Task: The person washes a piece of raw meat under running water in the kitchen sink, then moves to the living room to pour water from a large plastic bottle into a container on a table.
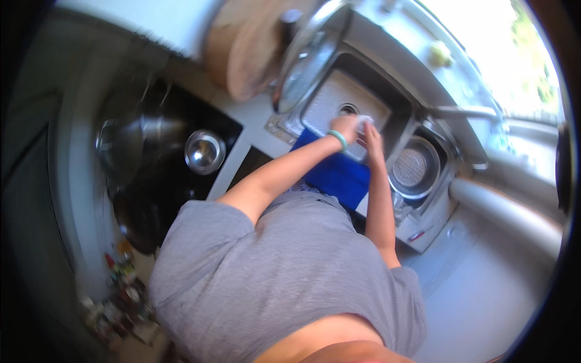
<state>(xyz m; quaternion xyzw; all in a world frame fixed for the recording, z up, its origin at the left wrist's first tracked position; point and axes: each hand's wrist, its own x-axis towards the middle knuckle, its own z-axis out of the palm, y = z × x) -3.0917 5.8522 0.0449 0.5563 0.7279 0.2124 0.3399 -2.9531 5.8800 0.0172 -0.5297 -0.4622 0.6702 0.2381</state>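
Observation:
Over the near part of a stainless steel sink basin [381,86], both hands are close together. My left hand [345,128], with a pale green bangle at the wrist, is beside a small white item [364,120], blurred, at its fingertips. My right hand [373,140] has its fingers extended and touches that same item from the other side. Which hand grips it is hard to tell. The drain [348,109] lies just beyond my left hand. A blue cloth [338,179] hangs at the sink's front edge, below my wrists.
A smaller basin to the right holds a round metal pot [415,168] with a perforated disc. The faucet [463,112] stands beyond. A glass lid [313,59] and round wooden boards [254,54] stand left of the sink. A steel bowl [205,152] sits on the black cooktop.

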